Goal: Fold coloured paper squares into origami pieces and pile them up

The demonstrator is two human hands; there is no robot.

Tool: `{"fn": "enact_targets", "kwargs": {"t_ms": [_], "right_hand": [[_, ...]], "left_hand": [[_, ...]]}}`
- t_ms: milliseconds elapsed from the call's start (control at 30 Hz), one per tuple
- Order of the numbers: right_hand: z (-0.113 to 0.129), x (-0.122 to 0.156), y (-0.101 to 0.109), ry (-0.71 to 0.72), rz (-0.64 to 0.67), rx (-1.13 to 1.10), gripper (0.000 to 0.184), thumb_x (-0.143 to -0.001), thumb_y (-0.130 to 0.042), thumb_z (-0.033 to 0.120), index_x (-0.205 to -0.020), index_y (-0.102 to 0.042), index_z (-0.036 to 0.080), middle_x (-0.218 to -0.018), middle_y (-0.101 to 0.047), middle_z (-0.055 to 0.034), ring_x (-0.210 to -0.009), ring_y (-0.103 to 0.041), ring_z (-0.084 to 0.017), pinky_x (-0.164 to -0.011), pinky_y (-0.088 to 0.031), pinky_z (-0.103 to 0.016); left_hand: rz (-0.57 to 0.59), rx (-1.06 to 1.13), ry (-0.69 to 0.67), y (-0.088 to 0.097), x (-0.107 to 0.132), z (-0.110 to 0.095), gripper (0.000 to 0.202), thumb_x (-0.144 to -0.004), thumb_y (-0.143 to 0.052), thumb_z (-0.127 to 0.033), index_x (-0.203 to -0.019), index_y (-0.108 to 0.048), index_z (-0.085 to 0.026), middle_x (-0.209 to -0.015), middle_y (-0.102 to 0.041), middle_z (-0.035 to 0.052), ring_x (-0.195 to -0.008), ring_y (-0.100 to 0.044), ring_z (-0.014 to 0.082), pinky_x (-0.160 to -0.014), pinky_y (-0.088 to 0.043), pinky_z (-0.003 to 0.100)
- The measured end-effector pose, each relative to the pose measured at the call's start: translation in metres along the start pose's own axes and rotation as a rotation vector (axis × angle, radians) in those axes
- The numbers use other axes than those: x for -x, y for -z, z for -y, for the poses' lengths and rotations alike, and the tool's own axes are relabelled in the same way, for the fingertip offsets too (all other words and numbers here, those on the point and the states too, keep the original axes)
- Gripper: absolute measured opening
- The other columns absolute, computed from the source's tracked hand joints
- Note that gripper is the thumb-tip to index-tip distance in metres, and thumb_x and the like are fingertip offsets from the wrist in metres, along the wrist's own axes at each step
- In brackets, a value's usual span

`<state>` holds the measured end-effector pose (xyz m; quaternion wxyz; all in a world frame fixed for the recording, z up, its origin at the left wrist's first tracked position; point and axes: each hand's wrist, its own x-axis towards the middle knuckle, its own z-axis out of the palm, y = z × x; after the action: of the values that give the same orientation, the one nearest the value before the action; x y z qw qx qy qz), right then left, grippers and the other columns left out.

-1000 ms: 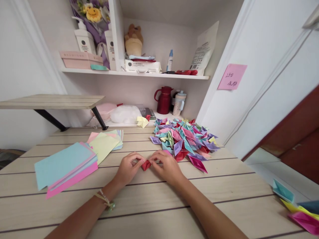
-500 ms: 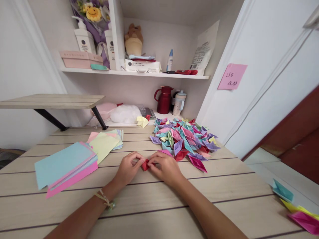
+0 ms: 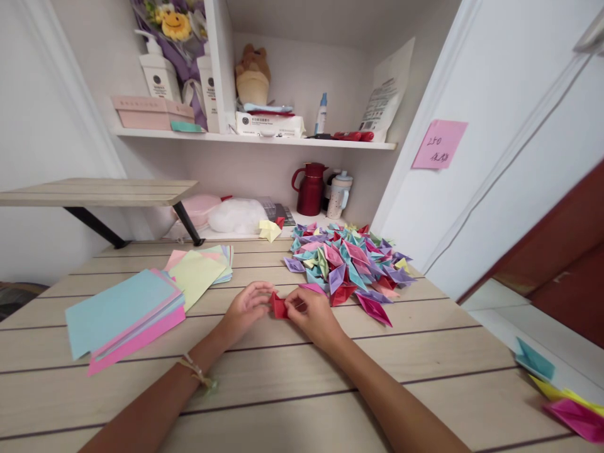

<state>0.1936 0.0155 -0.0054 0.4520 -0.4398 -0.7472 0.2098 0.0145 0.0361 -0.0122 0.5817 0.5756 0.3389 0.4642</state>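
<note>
A small red folded paper boat [image 3: 279,306] sits low over the middle of the table, between my hands. My right hand [image 3: 311,314] pinches its right end with thumb and fingers. Just left of the paper, my left hand [image 3: 245,313] has its fingers apart and holds nothing; whether a fingertip still brushes the paper I cannot tell. Behind my right hand lies a large heap of folded paper boats [image 3: 349,261] in many colours. To the left of my left hand are stacked flat paper sheets, a blue one [image 3: 120,305] on top, beside a yellow-green sheet [image 3: 198,275].
A wooden riser [image 3: 99,192] on black legs stands at the back left. Behind the table are a red jug [image 3: 311,189] and a pale cup [image 3: 340,195]. A yellow folded paper [image 3: 270,230] lies near the shelf. Several folded boats, one teal [image 3: 535,358], are beyond the right edge.
My left hand has let go of the red paper and opened, shifting slightly left. The red paper shows more of itself, with my right hand still on it.
</note>
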Motion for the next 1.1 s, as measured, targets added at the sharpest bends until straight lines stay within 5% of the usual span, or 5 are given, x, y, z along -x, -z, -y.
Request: {"fn": "enact_targets", "kwargs": {"t_ms": [133, 300, 533, 933, 1100], "right_hand": [[-0.0006, -0.0003, 0.0034, 0.044, 0.065, 0.008, 0.008, -0.069, -0.055, 0.009, -0.071, -0.058, 0.016, -0.069, -0.063, -0.0018, -0.061, -0.057, -0.013, -0.057, -0.046, -0.023], [0.0046, 0.0016, 0.0036, 0.066, 0.127, 0.029, 0.006, -0.068, -0.058, 0.011, -0.069, -0.057, 0.017, -0.066, -0.061, -0.0010, -0.059, -0.055, -0.013, -0.055, -0.044, -0.023], [0.0060, 0.0042, -0.0001, -0.080, 0.065, -0.189, 0.034, -0.071, -0.064, 0.028, -0.103, -0.055, 0.019, -0.082, -0.065, -0.0038, -0.069, -0.060, -0.015, -0.056, -0.047, -0.023], [-0.0009, 0.0015, -0.0014, -0.057, 0.032, -0.093, 0.014, -0.075, -0.061, 0.029, -0.073, -0.067, 0.017, -0.062, -0.065, -0.0028, -0.054, -0.056, -0.014, -0.050, -0.041, -0.023], [-0.0014, 0.0002, 0.0045, -0.030, 0.005, -0.076, 0.024, -0.073, -0.064, 0.033, -0.093, -0.066, 0.020, -0.071, -0.068, -0.0029, -0.062, -0.060, -0.016, -0.058, -0.046, -0.025]], "left_hand": [[0.103, -0.030, 0.030, 0.0021, 0.0002, 0.0022, 0.060, -0.055, -0.075, -0.012, -0.110, -0.052, -0.021, -0.100, -0.062, 0.0083, -0.090, -0.061, 0.0193, -0.077, -0.050, 0.032], [0.136, -0.147, 0.054, -0.0040, 0.0028, 0.0008, 0.028, -0.061, -0.072, -0.019, -0.086, -0.061, -0.013, -0.079, -0.066, 0.0054, -0.076, -0.062, 0.0163, -0.074, -0.050, 0.030], [-0.057, -0.145, -0.030, -0.0021, 0.0005, -0.0009, 0.020, -0.064, -0.070, -0.025, -0.071, -0.055, -0.015, -0.070, -0.065, 0.0019, -0.069, -0.063, 0.0149, -0.065, -0.050, 0.027], [-0.114, -0.182, 0.003, -0.0031, 0.0003, -0.0021, 0.018, -0.060, -0.072, -0.024, -0.072, -0.065, -0.013, -0.069, -0.070, 0.0043, -0.064, -0.065, 0.0171, -0.063, -0.053, 0.028], [-0.159, -0.083, 0.042, -0.0032, -0.0014, -0.0033, 0.023, -0.057, -0.075, -0.023, -0.075, -0.063, -0.013, -0.066, -0.070, 0.0029, -0.060, -0.065, 0.0164, -0.062, -0.054, 0.029]]}}
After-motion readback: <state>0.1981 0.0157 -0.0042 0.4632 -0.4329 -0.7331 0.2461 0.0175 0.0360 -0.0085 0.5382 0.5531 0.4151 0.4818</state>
